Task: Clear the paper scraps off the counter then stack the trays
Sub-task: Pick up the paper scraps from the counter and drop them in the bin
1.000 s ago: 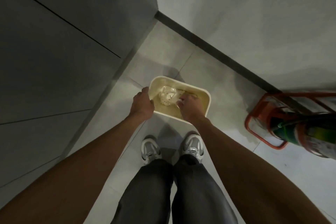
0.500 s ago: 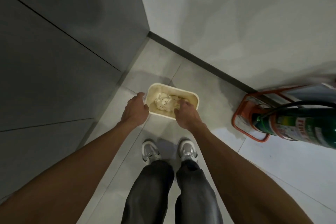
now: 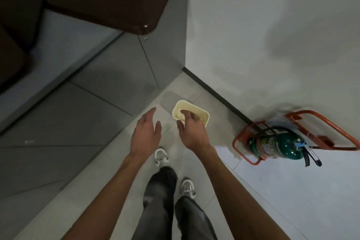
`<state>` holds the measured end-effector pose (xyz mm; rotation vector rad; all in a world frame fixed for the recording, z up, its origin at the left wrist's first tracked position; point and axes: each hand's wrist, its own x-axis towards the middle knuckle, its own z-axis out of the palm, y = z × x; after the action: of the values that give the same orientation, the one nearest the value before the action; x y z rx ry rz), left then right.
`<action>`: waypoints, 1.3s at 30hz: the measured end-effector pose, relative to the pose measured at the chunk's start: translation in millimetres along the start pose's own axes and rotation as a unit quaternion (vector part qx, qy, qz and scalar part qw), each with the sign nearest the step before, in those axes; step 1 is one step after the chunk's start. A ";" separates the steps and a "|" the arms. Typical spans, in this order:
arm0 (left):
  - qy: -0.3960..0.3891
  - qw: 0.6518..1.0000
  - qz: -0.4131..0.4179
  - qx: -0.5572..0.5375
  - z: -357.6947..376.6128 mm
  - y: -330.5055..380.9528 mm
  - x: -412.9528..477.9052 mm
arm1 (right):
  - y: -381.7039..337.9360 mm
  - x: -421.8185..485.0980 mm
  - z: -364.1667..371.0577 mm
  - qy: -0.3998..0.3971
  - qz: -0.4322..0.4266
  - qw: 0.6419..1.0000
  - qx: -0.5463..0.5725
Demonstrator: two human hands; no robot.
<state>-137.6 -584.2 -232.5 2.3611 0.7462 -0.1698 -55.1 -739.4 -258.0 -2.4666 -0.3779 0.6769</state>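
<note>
Trays (image 3: 109,0) sit on the counter (image 3: 64,41), up high and off to the left of both hands. They are dark brown. The near tray (image 3: 116,6) pokes a round corner out past the counter edge, and its long side seems to run across, left to right. Other trays lie further left, cut off by the picture edge. The left hand (image 3: 146,134) has its fingers spread apart and holds nothing. The right hand (image 3: 191,128) is also spread wide and holds nothing. It hangs over the bin (image 3: 206,120), a small cream one on the floor by the wall. White scraps (image 3: 179,116) lie inside the bin. So the scrap job looks done, and the stacking job comes next. The left hand is on the counter side, so it is nearer to the trays. Both hands must go up and left to reach them. A green fire extinguisher (image 3: 280,145) stands to the right, well apart from the bin.
</note>
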 end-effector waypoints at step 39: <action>0.373 0.912 -0.138 -0.097 -459.7 -362.2 -335.9 | -530.5 -279.3 158.8 -0.043 -0.372 0.927 0.026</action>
<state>-648.1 -229.5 30.1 2.0897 1.3780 0.7006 -437.0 -351.7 39.4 -2.0051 -1.2248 0.4489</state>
